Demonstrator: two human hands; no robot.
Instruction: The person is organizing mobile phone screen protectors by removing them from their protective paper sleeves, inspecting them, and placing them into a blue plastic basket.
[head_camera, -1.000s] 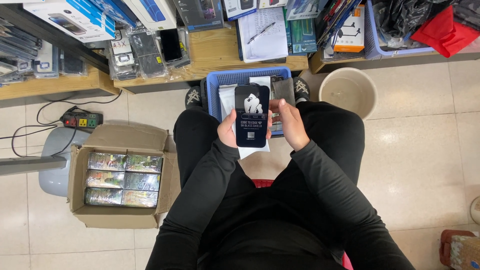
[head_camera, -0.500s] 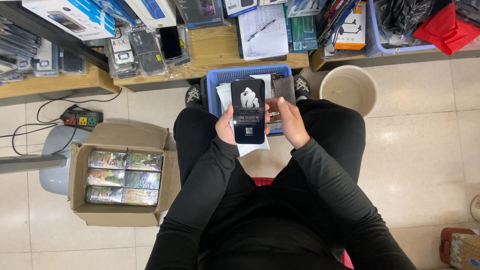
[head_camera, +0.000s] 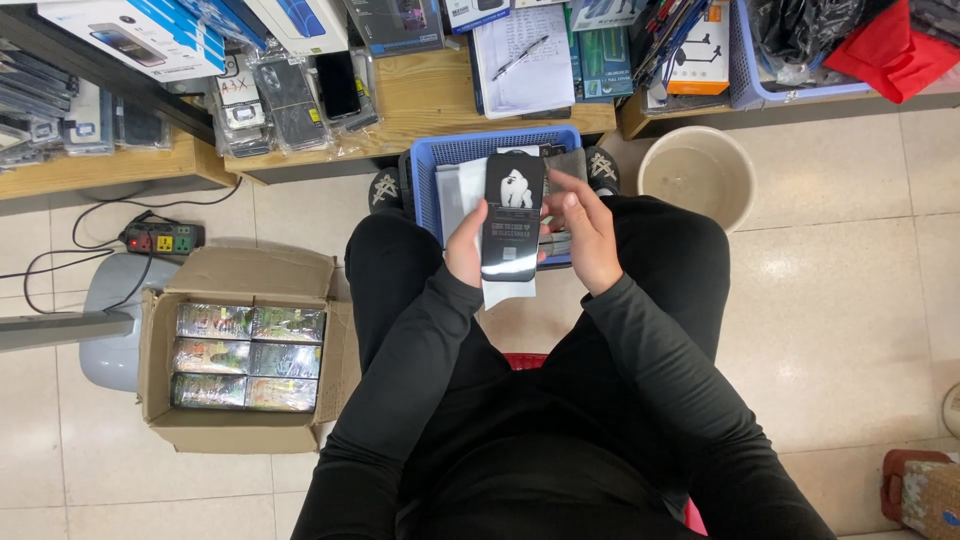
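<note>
A cardboard box (head_camera: 240, 345) packed with shiny packets is parked on the floor on the left, well apart from the hands. A blue basket (head_camera: 440, 165) is wedged between the feet. Above it, a slim black package (head_camera: 513, 217) is gripped upright by the left hand (head_camera: 466, 246) and pinched along its edge by the right hand (head_camera: 584, 232).

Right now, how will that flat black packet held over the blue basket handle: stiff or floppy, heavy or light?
The black packet probably is stiff: it stays flat, pinched only at its edges by the left hand and right hand. It looks thin, so likely light. Its glossy face may be slippery.
</note>
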